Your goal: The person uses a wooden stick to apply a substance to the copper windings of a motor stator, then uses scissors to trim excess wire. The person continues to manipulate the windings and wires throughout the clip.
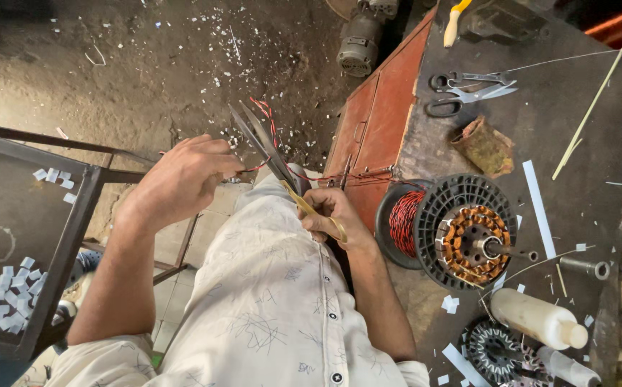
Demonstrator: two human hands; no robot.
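Right hand (332, 215) clamped on brass-handled scissors (271, 154), blades parted, tips up. Left hand (182, 179) pinched shut on a red wire (264, 136) right at the blades, probably between them; hard to tell. Bench right: one spool of red wire (405, 222) at the bench edge, stator (477, 240) against it, second scissors (468, 89), two white bottles (540, 319). Paper scraps on left tray (10, 215). Open floor ahead.

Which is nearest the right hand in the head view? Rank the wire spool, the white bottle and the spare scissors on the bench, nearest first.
From the right hand:
1. Wire spool, red winding, just to its right on the bench.
2. White bottle, lying farther right, toward the bench's near edge.
3. Spare scissors, up at the bench's far side.
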